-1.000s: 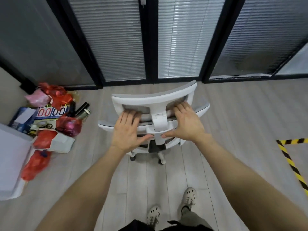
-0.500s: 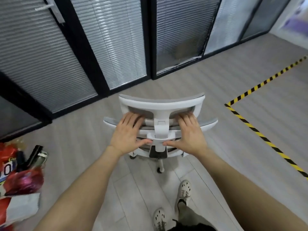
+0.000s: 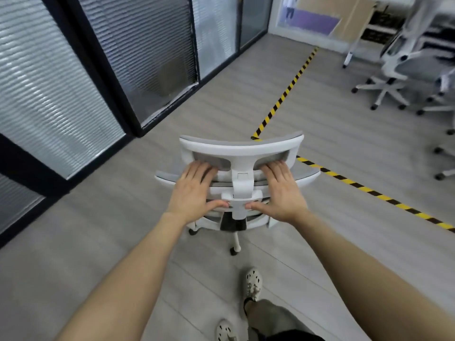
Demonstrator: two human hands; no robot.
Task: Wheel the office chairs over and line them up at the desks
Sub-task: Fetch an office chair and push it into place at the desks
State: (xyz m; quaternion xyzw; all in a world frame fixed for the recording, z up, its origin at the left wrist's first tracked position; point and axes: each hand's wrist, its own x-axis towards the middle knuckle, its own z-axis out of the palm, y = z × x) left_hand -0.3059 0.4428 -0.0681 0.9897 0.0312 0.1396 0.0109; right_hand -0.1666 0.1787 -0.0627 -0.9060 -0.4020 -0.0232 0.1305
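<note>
A white office chair with grey mesh (image 3: 241, 148) stands right in front of me, its back toward me and its headrest on top. My left hand (image 3: 194, 190) grips the top of the backrest left of the centre post, fingers over the edge and thumb behind. My right hand (image 3: 280, 193) holds it the same way on the right side. One castor shows below the seat, close to my feet. More white office chairs (image 3: 403, 67) stand at the far right beside a desk (image 3: 354, 38).
A glass partition with blinds and black frames (image 3: 73, 82) runs along the left. Yellow-black tape (image 3: 290, 87) on the grey floor makes a corner just beyond the chair. Castors of other chairs (image 3: 440, 151) reach in from the right edge.
The chair and I have swung to the right. The bags and clutter on the left have left the view, and the taped lines, the desk and other chairs have come in.
</note>
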